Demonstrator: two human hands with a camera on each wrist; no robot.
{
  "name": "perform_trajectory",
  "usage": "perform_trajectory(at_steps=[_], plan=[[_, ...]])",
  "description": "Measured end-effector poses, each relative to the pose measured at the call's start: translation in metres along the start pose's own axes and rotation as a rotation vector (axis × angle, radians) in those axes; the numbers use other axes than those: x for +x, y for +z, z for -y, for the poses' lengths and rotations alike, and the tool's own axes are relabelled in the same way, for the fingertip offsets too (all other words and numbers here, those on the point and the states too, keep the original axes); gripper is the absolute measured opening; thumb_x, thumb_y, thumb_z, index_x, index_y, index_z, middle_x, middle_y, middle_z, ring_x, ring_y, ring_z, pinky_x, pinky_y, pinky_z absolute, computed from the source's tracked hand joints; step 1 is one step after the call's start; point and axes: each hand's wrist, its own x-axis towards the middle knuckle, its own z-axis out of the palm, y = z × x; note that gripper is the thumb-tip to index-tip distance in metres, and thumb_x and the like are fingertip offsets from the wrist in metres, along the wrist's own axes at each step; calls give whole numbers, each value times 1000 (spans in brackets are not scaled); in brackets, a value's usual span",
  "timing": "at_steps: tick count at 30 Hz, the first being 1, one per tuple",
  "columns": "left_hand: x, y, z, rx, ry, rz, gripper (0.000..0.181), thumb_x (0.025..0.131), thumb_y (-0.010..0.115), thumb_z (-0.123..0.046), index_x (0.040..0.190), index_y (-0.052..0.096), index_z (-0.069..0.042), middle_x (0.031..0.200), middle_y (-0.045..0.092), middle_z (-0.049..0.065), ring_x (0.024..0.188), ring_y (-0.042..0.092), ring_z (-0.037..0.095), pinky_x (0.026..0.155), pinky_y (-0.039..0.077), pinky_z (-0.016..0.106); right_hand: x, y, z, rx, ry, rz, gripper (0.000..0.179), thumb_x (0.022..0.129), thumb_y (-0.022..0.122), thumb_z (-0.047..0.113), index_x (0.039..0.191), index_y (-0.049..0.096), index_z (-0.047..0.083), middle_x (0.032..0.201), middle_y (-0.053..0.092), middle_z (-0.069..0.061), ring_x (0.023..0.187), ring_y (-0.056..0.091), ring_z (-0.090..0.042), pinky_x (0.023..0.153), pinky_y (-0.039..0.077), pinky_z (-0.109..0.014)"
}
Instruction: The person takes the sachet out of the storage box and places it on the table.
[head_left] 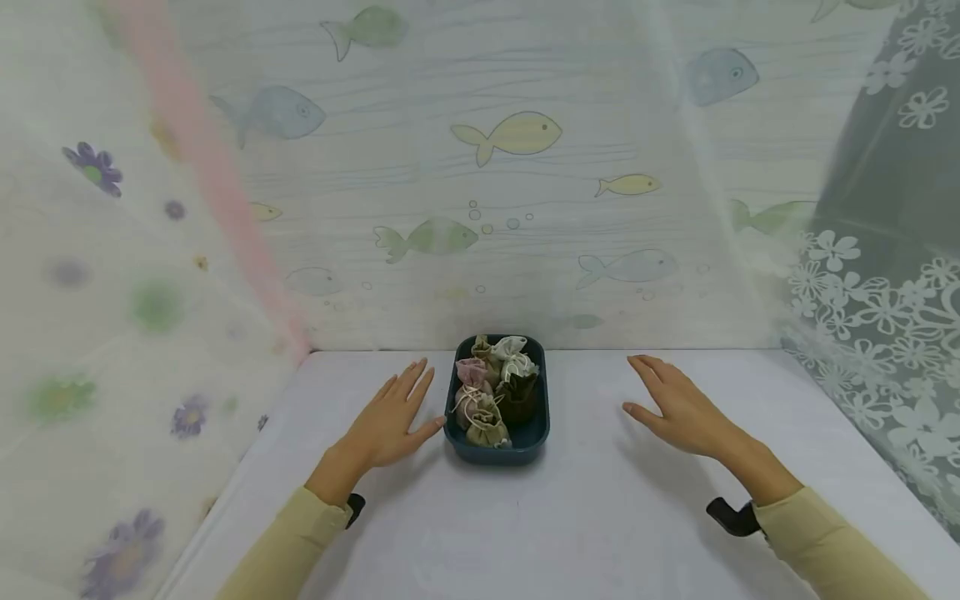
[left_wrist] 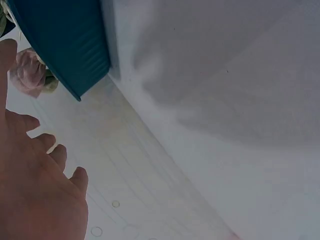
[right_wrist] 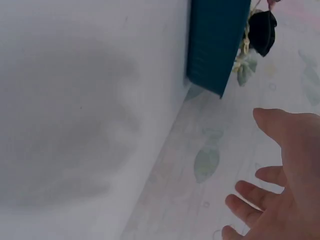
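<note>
A dark teal plastic bin [head_left: 497,455] stands on the white table and holds several small drawstring pouches. Among them are a pink pouch [head_left: 472,373], an olive-green pouch [head_left: 487,427], a dark brown-green pouch [head_left: 518,398] and a whitish pouch [head_left: 510,347]. My left hand [head_left: 390,421] hovers left of the bin, fingers spread, its thumb tip close to the bin's edge; contact cannot be told. Farther off, to the right of the bin, my right hand [head_left: 678,404] is held above the table with fingers extended. Neither hand holds anything.
White cloth covers the table [head_left: 480,533]. Behind it hangs a pale curtain [head_left: 517,200] printed with fish. A flowered curtain [head_left: 112,333] borders the left side, and a sheer lace-patterned curtain [head_left: 885,308] the right. Black straps [head_left: 733,517] show at the wrists.
</note>
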Motion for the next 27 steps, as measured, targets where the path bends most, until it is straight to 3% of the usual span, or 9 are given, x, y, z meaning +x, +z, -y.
perform_trajectory(at_steps=[4,11,16,27], plan=[[2,7,-2,-27,13,3,86,104,47,-58,163,20,-2,170,15,17,156,17,34,122,23,55,4,5,8,29,-16,13,72,101,67,26,154,33,-8,156,37,-28,142,37,-48,113,33,-64],[1,12,-9,-96,-41,64,90,103,43,-65,164,18,-4,171,13,14,155,20,34,123,24,53,13,16,18,54,-36,38,71,100,68,25,154,35,-7,155,39,-26,142,39,-45,113,35,-62],[1,14,-15,-112,-50,73,94,101,42,-69,164,17,-4,171,13,13,155,21,34,123,24,52,22,21,25,81,-40,33,69,101,68,26,153,37,-7,155,40,-25,142,40,-43,113,37,-60],[6,19,-27,-131,-46,98,103,98,39,-76,164,13,-2,171,10,15,156,19,32,123,26,49,41,41,40,235,11,47,63,101,67,29,150,45,-3,153,45,-22,142,42,-41,112,38,-62]])
